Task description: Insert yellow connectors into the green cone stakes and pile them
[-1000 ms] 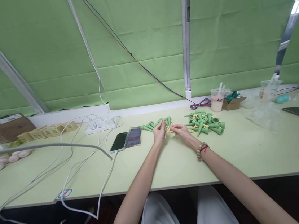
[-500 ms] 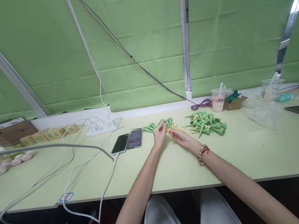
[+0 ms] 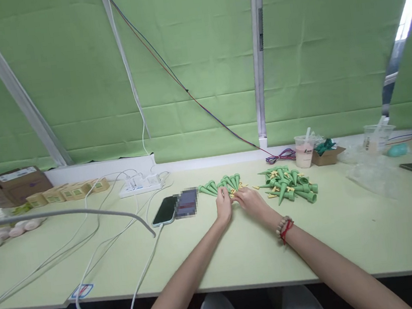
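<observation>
We have our left hand (image 3: pixel 223 205) and right hand (image 3: pixel 248 200) pinched together on a small yellow piece (image 3: pixel 233 194) just before the row of green cones (image 3: pixel 221 184), whose tips point away from us.

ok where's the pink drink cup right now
In the head view, the pink drink cup stands at the far right of the table, against the window ledge, between the coiled red-and-blue cable and a small cardboard box.

Small green cones (image 3: pixel 224 183) and yellow bits (image 3: pixel 233 191) lie clustered on the table.
</observation>
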The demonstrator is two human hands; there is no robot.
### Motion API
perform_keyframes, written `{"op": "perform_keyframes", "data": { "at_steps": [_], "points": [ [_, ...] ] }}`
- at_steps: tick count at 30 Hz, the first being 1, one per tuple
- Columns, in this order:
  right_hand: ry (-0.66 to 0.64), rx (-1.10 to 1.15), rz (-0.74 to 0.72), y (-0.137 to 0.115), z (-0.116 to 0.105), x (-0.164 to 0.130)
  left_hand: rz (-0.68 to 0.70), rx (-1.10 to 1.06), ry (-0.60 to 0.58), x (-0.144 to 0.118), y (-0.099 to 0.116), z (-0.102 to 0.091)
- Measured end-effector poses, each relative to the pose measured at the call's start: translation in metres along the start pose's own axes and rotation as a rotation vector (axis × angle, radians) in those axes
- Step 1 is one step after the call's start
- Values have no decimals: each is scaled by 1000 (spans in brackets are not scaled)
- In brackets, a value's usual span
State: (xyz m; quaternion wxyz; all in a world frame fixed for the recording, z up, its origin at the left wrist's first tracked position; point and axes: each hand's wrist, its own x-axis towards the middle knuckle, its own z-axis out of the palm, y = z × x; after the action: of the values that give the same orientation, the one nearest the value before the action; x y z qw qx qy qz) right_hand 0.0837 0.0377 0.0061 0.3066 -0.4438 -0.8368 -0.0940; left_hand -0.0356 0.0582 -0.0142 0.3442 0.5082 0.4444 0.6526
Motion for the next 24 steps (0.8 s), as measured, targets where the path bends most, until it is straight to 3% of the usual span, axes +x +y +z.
{"op": "perform_keyframes", "data": {
  "at_steps": [5,11,16,19,24],
  "points": [
    [67,13,-87,0,0,2,14,-49,-111,-5,1,-2],
    [110,214,135,-11,-3,6,100,-16,-106,-12,6,-3],
    [16,542,338,-11,-9,8,166,92,-103,-18,8,-5],
    [-90,776,480,-8,-18,5,218,190,-167,-21,7,-5],
    [-331,1337,850,-11,-34,-8,310,262,-257,-28,9,-6]
  ]
}}
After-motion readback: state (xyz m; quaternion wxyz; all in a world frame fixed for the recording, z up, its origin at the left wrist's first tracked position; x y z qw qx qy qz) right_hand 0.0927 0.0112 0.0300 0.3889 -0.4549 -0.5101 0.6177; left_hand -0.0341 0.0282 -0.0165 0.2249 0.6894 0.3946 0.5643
